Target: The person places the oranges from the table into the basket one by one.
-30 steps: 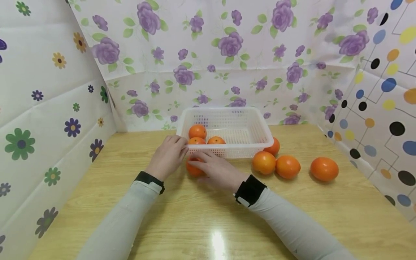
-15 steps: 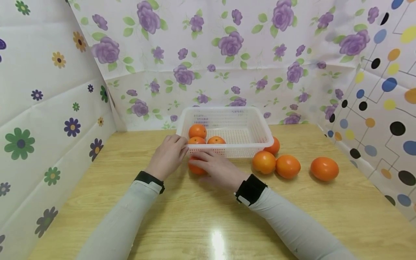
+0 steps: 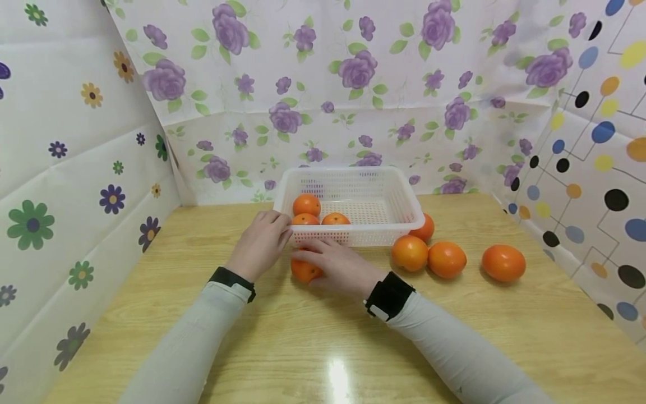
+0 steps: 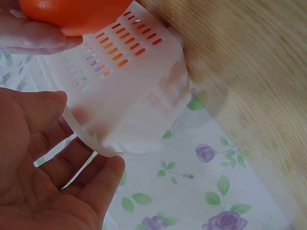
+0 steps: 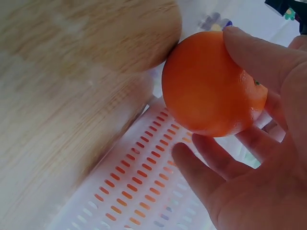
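Note:
My right hand (image 3: 340,266) grips an orange (image 3: 305,270) between thumb and fingers, just in front of the basket's near side. In the right wrist view, a small green stem spot shows on this orange (image 5: 211,86) beside the palm. My left hand (image 3: 261,242) pinches the rim of the white plastic basket (image 3: 358,227) at its near left corner. Thumb and fingers lie on both sides of the basket rim (image 4: 91,141) in the left wrist view. Inside the basket, three oranges (image 3: 306,205) sit together at the left end.
Several more oranges (image 3: 410,253) lie on the wooden table (image 3: 282,348) by the basket's right front corner. One orange (image 3: 503,263) stands apart farther right. A flowered cloth (image 3: 328,134) hangs right behind the basket, and patterned cloths flank the table.
The orange in my right hand has shifted slightly toward me and turned, and more of it shows below the fingers. My left hand and the basket have stayed in place.

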The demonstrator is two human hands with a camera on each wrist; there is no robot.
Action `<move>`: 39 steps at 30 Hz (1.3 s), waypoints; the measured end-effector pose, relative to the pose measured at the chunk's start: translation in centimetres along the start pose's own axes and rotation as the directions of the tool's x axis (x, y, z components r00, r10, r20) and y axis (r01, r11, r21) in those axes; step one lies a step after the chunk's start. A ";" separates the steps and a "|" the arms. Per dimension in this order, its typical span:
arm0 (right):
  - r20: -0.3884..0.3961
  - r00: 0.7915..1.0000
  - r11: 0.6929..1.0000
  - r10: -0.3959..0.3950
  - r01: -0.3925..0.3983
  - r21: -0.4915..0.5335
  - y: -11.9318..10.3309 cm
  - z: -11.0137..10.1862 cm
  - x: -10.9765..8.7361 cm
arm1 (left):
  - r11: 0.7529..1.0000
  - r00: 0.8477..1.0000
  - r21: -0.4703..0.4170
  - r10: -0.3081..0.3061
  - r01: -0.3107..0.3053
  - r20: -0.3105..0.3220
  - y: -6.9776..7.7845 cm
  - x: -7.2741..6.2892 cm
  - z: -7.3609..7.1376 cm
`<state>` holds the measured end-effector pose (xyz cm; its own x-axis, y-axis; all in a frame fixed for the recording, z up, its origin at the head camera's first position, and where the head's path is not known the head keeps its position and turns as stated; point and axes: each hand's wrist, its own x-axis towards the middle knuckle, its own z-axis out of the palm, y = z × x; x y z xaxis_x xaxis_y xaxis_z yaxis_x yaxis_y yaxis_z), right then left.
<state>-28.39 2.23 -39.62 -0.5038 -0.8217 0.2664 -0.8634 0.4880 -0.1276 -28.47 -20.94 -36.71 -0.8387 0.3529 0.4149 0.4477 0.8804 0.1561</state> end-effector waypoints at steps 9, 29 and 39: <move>0.019 1.000 0.997 0.002 -0.003 0.076 0.1 0.1 -0.3 | 1.000 1.000 -0.005 -0.009 0.009 0.008 0.1 0.1 0.1; 0.012 1.000 0.999 0.007 -0.008 0.034 -0.4 -1.7 -1.1 | 0.999 0.999 -0.014 -0.032 0.033 0.025 0.2 0.0 -0.1; 0.009 1.000 1.000 -0.011 0.011 0.014 -0.3 -2.9 -1.9 | 0.999 0.999 -0.005 -0.037 0.037 0.030 0.2 0.0 -0.1</move>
<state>-27.09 4.55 -37.30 -0.4948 -0.8296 0.2589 -0.8690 0.4751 -0.1385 -28.39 -20.82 -36.59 -0.8633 0.3296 0.3822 0.4181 0.8912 0.1758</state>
